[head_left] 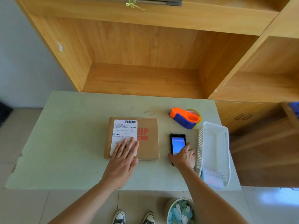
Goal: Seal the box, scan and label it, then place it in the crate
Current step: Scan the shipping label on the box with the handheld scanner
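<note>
A flat brown cardboard box [148,147] with red print lies in the middle of the pale table [64,143]. A white shipping label [123,131] with a barcode covers its left half. My left hand [123,159] lies flat on the label's lower part, fingers spread. To the right lies a black handheld scanner [177,142] with a lit blue screen. My right hand [183,156] is wrapped around its lower end, thumb on the screen's edge. The scanner rests on the table.
An orange and blue tape dispenser [186,118] sits behind the scanner. A white perforated basket [213,152] with paper slips stands at the table's right edge. A round bin [179,210] of paper scraps is on the floor by my shoes. Wooden shelving [145,54] rises behind.
</note>
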A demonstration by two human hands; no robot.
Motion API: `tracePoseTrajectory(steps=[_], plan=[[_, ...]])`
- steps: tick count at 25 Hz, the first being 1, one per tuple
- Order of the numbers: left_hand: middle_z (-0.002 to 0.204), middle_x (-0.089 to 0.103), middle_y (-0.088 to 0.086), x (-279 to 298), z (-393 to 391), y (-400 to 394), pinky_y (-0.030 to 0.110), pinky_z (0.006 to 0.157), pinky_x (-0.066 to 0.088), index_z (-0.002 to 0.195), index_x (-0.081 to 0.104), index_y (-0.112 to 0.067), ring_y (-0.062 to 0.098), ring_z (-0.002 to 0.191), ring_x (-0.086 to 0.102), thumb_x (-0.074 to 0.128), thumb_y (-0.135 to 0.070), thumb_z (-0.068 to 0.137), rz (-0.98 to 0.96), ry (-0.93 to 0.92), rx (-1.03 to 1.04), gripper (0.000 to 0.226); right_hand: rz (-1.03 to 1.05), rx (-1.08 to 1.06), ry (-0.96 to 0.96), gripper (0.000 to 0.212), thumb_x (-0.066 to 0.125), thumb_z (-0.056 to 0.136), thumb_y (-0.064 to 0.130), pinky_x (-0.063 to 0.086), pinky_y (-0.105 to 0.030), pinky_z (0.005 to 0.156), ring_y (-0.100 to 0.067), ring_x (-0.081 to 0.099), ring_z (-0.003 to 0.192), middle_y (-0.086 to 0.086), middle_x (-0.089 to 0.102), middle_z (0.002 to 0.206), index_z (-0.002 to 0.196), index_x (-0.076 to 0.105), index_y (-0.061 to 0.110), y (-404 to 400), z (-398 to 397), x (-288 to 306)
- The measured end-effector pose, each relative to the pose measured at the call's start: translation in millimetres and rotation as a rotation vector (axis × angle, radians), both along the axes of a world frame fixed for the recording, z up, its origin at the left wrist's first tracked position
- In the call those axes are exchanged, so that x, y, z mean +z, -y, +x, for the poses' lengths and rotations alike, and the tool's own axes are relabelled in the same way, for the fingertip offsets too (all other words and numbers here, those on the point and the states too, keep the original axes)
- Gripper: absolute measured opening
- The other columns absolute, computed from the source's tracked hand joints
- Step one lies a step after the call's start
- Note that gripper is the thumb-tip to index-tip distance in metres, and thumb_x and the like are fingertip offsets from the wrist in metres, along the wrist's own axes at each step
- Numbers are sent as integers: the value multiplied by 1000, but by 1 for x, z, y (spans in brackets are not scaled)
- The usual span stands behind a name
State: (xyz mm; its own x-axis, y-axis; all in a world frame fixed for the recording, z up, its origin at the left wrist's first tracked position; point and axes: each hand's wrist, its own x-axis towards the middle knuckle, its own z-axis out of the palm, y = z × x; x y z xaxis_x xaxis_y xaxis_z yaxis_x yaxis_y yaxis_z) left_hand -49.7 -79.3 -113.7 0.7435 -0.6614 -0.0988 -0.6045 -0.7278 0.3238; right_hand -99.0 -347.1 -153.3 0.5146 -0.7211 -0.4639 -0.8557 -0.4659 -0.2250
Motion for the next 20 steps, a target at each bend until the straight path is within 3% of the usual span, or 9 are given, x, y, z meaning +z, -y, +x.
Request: tracePoseTrajectory(steps=[3,9,15,20], plan=[[166,-12,-8,0,0,0,39,122,-4,158,-4,-24,14,152,-16,11,-45,105,2,-4,-2,59,65,-49,68,110,82,70,40,53,-39,81,-39,61,105,-17,35,129,150,13,13,-5,-1,5],[165,-17,-9,1,1,0,35,122,-10,157,-7,-25,12,150,-21,6,-47,103,17,-17,-6,60,102,-99,249,120,82,66,36,51,-42,94,-36,55,107,-14,33,127,157,7,14,-15,1,37],[158,-31,-14,6,4,1,31,120,-19,153,-18,-29,8,146,-31,2,-50,100,42,-94,8,60,115,-62,421,116,78,66,31,52,-38,90,-32,55,96,-4,29,112,157,8,19,-35,10,85],[161,-24,-14,11,11,3,29,120,-16,155,-13,-31,9,146,-29,19,-43,105,36,-152,30,60,140,9,481,115,79,68,34,52,-35,87,-29,59,89,-3,31,111,158,9,18,-61,12,116]])
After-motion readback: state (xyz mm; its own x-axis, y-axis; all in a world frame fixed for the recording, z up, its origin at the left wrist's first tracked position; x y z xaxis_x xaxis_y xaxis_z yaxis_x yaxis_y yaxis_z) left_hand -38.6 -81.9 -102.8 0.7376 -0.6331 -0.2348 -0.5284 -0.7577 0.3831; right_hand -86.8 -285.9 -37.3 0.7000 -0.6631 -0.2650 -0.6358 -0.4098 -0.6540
